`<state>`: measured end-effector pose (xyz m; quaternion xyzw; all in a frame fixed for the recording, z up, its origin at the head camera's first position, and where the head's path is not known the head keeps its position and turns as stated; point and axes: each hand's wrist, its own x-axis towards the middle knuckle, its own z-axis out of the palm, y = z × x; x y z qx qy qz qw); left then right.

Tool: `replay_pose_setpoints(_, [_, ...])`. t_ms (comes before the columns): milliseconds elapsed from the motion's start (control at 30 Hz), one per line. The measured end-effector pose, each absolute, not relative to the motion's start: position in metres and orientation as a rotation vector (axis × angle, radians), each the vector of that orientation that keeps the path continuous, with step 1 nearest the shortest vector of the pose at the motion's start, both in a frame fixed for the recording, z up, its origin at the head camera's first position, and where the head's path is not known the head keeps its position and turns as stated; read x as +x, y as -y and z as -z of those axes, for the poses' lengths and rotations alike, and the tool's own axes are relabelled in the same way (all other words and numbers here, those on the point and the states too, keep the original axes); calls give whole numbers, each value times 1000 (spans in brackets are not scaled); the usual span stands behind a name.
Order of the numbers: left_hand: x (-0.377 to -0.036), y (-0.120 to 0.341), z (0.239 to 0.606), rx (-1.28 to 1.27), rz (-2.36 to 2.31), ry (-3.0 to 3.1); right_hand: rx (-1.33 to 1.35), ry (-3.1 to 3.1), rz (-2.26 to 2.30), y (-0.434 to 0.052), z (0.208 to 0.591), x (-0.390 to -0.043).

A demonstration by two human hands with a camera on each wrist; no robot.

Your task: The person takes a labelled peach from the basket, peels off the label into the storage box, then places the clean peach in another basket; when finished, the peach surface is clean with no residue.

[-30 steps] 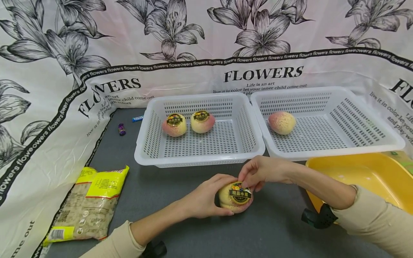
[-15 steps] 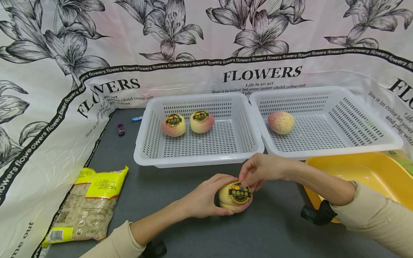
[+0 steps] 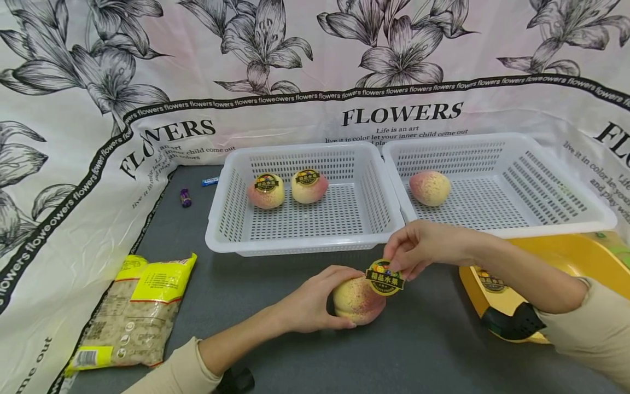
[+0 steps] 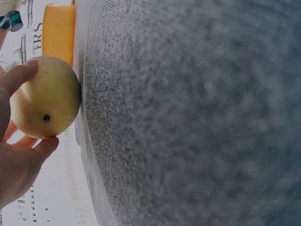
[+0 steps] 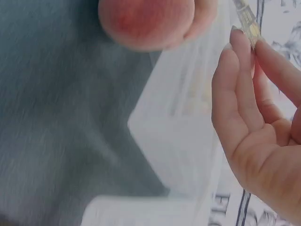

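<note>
Left grip (image 3: 315,303) curled round peach (image 3: 356,307) on worktop (image 3: 418,355), 5 o'clock from left basket (image 3: 305,244), right grip (image 3: 420,249) pinching sticker (image 3: 383,281) at peach's 2 o'clock; peach likely light, so cup sides, sticker probably thin, tacky, so take rim.

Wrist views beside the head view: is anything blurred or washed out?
Head view: large characters on the sticker are legible; left wrist view: grain of the table blurs toward the right; right wrist view: hazy, with peach soft-edged and white basket washed out.
</note>
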<state>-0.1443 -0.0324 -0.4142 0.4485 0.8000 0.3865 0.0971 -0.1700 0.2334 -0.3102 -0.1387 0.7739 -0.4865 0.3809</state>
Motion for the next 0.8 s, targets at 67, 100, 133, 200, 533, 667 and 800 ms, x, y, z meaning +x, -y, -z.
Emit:
replay_pose_setpoints(67, [-144, 32, 414, 1315, -1145, -2359, -354, -2000, 1238, -245, 308, -168])
replay_pose_setpoints(100, [-144, 31, 413, 1309, -1143, -2358, -356, -2017, 1238, -252, 307, -168])
replay_pose_setpoints(133, [-144, 31, 413, 1304, -1138, -2358, -352, -2033, 1241, -259, 306, -167])
replay_pose_setpoints(200, [-145, 31, 413, 1302, -1135, -2358, -339, -2059, 1248, -273, 306, -165])
replay_pose_setpoints(533, [-143, 32, 415, 1309, -1144, -2359, -343, -2042, 1338, -370, 319, -149])
replay_pose_setpoints(667, [-143, 32, 416, 1317, -1152, -2357, -294, -1995, 1370, -412, 330, -143])
replay_pose_setpoints(800, [-143, 32, 416, 1325, -1157, -2353, -275, -1975, 1356, -438, 344, -137])
